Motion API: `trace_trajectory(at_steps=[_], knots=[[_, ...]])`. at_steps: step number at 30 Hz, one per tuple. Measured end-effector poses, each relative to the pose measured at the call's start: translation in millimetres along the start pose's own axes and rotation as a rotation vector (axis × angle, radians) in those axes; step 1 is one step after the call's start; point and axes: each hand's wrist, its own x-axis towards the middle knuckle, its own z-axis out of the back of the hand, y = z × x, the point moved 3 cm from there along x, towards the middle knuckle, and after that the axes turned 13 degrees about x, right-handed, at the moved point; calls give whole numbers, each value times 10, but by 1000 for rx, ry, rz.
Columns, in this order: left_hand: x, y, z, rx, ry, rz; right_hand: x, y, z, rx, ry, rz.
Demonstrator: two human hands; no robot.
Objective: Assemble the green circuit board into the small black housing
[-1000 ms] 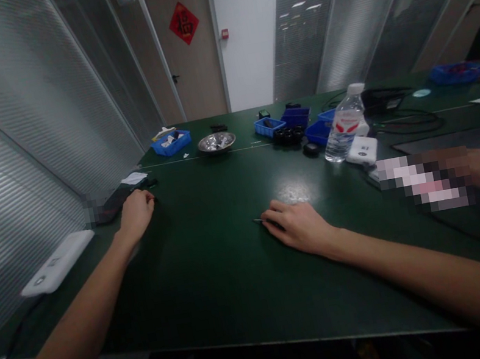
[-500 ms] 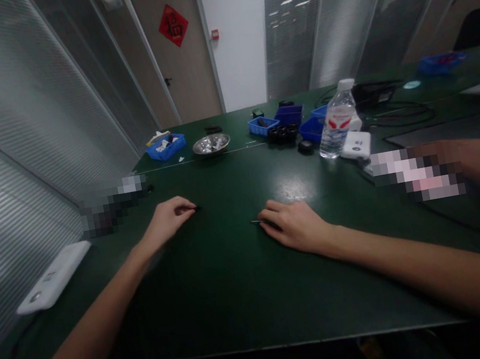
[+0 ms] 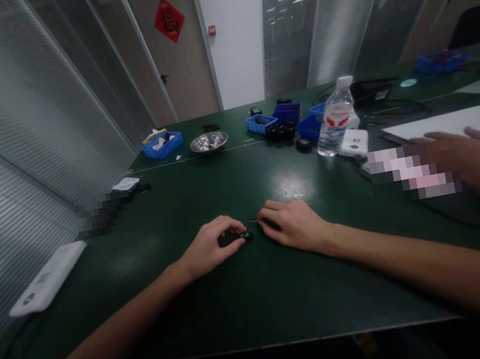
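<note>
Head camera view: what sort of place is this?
Probably an office room used as a small-parts workbench: glass partition walls with blinds, a long green table, blue parts bins and a metal bowl at its far end. The left hand holds a small black part.

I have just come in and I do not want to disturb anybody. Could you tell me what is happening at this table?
A person works at a green table. The left hand pinches a small black part against the tabletop. The right hand rests beside it, with a thin metal tool showing from under its fingers. Another person's hand lies at the right. A water bottle, blue bins and a metal bowl stand farther back.
</note>
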Motion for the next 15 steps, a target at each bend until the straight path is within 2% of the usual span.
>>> trace_trajectory(at_steps=[9, 15], knots=[[-11, 58, -12, 74, -43, 20, -14, 67, 4, 79, 19, 114], [-11, 103, 13, 21, -13, 22, -6, 67, -3, 82, 55, 132]])
